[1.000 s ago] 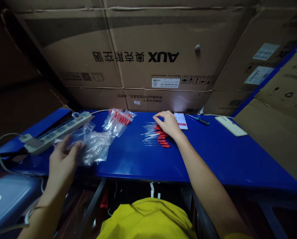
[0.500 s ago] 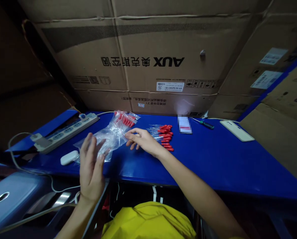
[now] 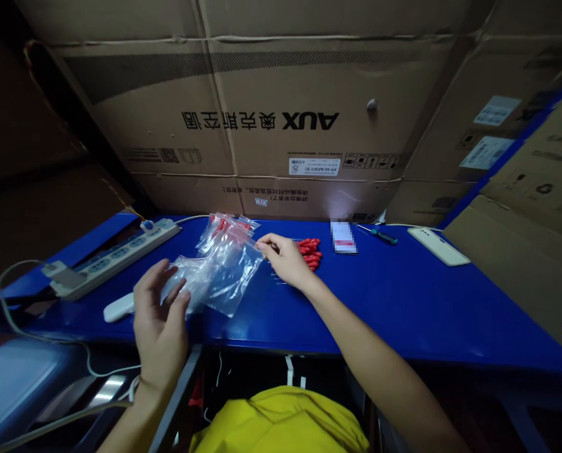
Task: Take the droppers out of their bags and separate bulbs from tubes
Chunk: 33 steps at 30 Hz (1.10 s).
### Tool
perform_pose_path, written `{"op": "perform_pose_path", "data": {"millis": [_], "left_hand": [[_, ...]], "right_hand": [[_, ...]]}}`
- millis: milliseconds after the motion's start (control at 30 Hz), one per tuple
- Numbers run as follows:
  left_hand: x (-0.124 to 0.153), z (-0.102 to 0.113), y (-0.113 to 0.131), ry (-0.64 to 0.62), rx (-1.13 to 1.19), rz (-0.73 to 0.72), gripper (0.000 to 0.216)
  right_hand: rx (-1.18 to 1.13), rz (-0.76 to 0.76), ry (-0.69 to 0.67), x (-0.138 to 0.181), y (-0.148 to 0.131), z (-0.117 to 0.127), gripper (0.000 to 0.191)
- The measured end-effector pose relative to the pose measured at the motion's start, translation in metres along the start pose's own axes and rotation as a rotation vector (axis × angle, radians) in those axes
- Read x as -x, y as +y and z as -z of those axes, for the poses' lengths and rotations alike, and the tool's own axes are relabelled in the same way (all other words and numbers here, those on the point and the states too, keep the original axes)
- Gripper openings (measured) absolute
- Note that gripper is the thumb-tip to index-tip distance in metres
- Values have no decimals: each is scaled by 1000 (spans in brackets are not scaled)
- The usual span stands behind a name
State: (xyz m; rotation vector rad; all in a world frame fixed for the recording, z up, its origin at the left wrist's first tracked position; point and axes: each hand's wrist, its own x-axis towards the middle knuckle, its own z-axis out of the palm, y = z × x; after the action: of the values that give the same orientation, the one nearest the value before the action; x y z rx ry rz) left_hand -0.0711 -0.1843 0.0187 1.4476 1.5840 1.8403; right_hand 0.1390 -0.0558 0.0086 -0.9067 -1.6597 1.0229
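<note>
Clear plastic bag [image 3: 239, 277] sits between the two hands over the blue table [image 3: 427, 308], its upper corner pinched by the right hand's [image 3: 285, 261] thumb and fingers. Beside other crumpled bags [image 3: 189, 274], the left hand [image 3: 161, 321] holds its fingers apart and curled; whether they touch plastic, I cannot tell. Red-ended droppers [image 3: 313, 251] lie partly hidden behind the right hand.

Blue table [image 3: 413, 308] with bags [image 3: 198, 274], screwdriver [image 3: 385, 236], red-ended droppers [image 3: 311, 246] perhaps
</note>
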Motion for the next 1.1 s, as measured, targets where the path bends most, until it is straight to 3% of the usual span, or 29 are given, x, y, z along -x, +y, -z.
{"op": "perform_pose_path", "data": {"millis": [100, 233, 367, 533, 700, 867, 1100], "left_hand": [[-24, -8, 10, -192, -205, -16, 40], [-49, -26, 8, -391, -176, 127, 45], [-54, -37, 2, -410, -126, 142, 48], [-47, -43, 4, -461, -52, 218, 49], [-43, -48, 1, -484, -34, 241, 53], [-44, -49, -6, -523, -15, 286, 55], [-41, -53, 2, -517, -29, 206, 48]], "right_hand": [[53, 54, -175, 4, -11, 7, 20], [46, 66, -265, 10, -18, 12, 19], [96, 46, -258, 10, -14, 16, 21], [231, 119, -155, 8, -11, 15, 15], [5, 6, -235, 9, -9, 9, 16], [-48, -59, -229, 8, -2, 5, 11], [-150, -100, -249, 8, 0, 3, 23]]}}
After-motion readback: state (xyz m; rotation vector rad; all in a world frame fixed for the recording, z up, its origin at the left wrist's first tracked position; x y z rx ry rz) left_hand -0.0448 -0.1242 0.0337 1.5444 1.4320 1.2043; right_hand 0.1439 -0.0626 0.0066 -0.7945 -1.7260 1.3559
